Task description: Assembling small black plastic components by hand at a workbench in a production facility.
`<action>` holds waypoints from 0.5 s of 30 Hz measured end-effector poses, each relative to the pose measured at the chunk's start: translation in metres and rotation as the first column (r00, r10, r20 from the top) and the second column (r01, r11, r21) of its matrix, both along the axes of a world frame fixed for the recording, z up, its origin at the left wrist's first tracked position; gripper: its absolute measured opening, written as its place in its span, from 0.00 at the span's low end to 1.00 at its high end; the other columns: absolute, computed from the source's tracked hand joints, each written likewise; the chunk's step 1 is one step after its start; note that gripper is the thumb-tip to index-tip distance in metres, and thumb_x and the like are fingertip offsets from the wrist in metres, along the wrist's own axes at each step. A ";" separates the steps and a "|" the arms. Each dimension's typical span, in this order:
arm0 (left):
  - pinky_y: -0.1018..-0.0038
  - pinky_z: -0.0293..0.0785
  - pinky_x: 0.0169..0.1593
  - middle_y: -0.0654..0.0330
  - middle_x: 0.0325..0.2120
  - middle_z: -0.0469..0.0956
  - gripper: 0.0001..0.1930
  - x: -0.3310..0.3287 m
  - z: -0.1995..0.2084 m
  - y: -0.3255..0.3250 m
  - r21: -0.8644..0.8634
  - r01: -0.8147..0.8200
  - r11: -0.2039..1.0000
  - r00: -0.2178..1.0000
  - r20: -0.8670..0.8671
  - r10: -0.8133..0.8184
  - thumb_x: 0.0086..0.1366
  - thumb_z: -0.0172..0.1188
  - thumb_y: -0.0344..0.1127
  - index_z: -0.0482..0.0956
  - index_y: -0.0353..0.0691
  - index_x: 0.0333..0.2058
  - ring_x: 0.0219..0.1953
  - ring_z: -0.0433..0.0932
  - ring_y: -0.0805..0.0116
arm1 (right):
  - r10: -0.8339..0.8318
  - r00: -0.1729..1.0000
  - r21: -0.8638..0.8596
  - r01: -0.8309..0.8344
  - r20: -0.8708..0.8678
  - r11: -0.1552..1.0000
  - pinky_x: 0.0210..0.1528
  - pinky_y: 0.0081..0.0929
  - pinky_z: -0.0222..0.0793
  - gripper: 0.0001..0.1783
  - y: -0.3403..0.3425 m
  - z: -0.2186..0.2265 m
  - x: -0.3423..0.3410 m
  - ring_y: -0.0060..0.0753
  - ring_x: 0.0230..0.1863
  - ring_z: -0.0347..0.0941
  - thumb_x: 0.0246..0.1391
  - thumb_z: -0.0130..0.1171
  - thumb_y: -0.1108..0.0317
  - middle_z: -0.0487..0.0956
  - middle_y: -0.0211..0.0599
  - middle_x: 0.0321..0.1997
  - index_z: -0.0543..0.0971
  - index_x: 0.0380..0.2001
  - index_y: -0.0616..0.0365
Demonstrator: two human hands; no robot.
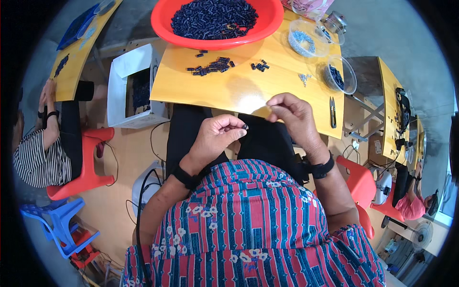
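My left hand [215, 138] pinches a small dark cylindrical piece [245, 127] between thumb and fingertips, above my lap just off the table's near edge. To its right, my right hand [294, 117] is raised with thumb and forefinger pressed together; whatever it grips is too small to make out. On the yellow table [191, 91] ahead lie a loose pile of dark cylindrical pieces [210, 68] and a smaller cluster of them [259, 66]. A few tiny silvery parts [304, 78] lie farther right. Small dark-handled snips [333, 112] rest near the right edge.
A red basin [160, 26] heaped with dark pieces stands at the back. Clear round tubs hold pale small parts [302, 42] and dark pieces [335, 77]. A white box [117, 91] stands left of the table. Other people sit at tables on both sides.
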State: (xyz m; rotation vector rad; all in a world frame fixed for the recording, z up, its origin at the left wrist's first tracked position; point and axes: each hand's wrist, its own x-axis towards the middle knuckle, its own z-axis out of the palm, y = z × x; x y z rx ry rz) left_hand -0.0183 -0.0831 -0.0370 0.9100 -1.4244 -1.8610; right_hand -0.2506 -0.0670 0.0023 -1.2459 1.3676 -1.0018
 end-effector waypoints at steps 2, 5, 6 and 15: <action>0.83 0.72 0.42 0.64 0.33 0.80 0.06 0.003 0.002 0.002 -0.013 -0.021 1.000 1.000 0.000 0.021 0.61 0.61 0.25 0.79 0.32 0.37 0.35 0.74 0.82 | 0.036 0.991 0.044 -0.042 0.132 0.998 0.38 0.18 0.71 0.06 0.002 0.008 0.022 0.19 0.30 0.74 0.57 0.54 0.78 0.78 0.30 0.30 0.77 0.38 0.66; 0.83 0.72 0.42 0.65 0.32 0.80 0.06 0.003 0.004 0.005 -0.004 -0.023 1.000 0.999 -0.039 0.023 0.61 0.61 0.25 0.80 0.33 0.37 0.35 0.74 0.82 | 0.073 0.959 0.089 -0.100 0.275 0.991 0.38 0.17 0.71 0.06 0.004 0.006 0.034 0.18 0.30 0.74 0.56 0.56 0.78 0.78 0.30 0.29 0.78 0.37 0.67; 0.84 0.72 0.38 0.65 0.30 0.79 0.06 0.003 0.003 0.006 0.001 -0.038 0.999 0.998 -0.048 0.038 0.62 0.61 0.26 0.80 0.32 0.37 0.33 0.75 0.82 | 0.088 0.951 0.098 -0.122 0.297 0.988 0.38 0.17 0.71 0.06 0.004 0.003 0.036 0.18 0.30 0.74 0.56 0.57 0.77 0.78 0.30 0.29 0.79 0.37 0.67; 0.84 0.74 0.34 0.62 0.29 0.81 0.06 0.003 0.004 0.011 -0.012 -0.086 0.996 0.991 -0.102 0.084 0.63 0.60 0.27 0.80 0.31 0.36 0.31 0.77 0.81 | 0.096 0.933 0.181 -0.167 0.347 0.969 0.37 0.17 0.71 0.08 0.007 -0.004 0.042 0.19 0.29 0.73 0.57 0.58 0.74 0.79 0.32 0.30 0.80 0.38 0.66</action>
